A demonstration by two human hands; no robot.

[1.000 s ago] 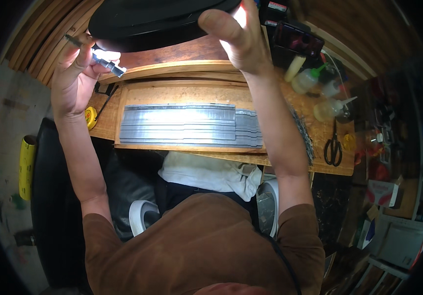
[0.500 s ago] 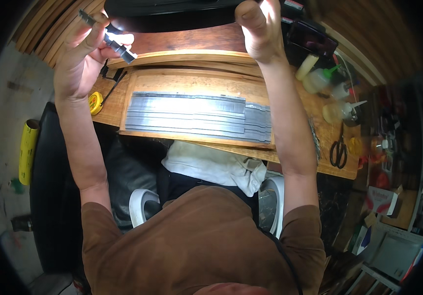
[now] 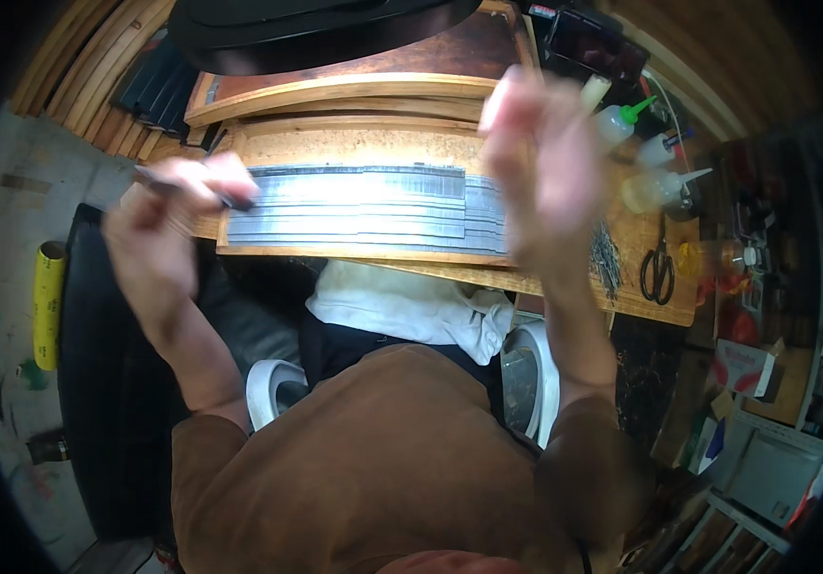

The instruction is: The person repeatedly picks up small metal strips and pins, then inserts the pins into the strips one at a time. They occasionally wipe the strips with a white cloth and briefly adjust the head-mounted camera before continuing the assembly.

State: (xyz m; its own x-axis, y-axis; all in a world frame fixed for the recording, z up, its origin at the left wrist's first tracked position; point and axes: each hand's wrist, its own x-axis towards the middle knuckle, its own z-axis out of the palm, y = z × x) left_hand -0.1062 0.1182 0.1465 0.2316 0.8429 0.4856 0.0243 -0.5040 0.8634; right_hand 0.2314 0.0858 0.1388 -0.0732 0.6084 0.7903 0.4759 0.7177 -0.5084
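Grey, metallic-looking strips (image 3: 354,206) lay flat in close, overlapping rows between my two hands, inside a shallow wooden tray (image 3: 364,143). My left hand (image 3: 165,210) grasped a dark slim piece (image 3: 239,202) with the fingertips, one end pointing right, near the strips' left end. My right hand (image 3: 560,158) was raised near their right end; blur hid its fingers, so I could not tell whether it grasped anything.

Handling: I judged the dark slim piece light and stiff, best taken at mid-length. The strips looked thin, smooth and liable to slide over one another; their long edges seemed the safest hold.

Clearances: the tray's near rim bounded the strips on my side. Beyond both hands, a wooden frame (image 3: 354,91) and a black lamp head (image 3: 325,38) limited reach. Right of my right hand lay scissors (image 3: 658,273), with a green-tipped bottle (image 3: 618,122) farther off. Working room was best above the strips, between the hands.
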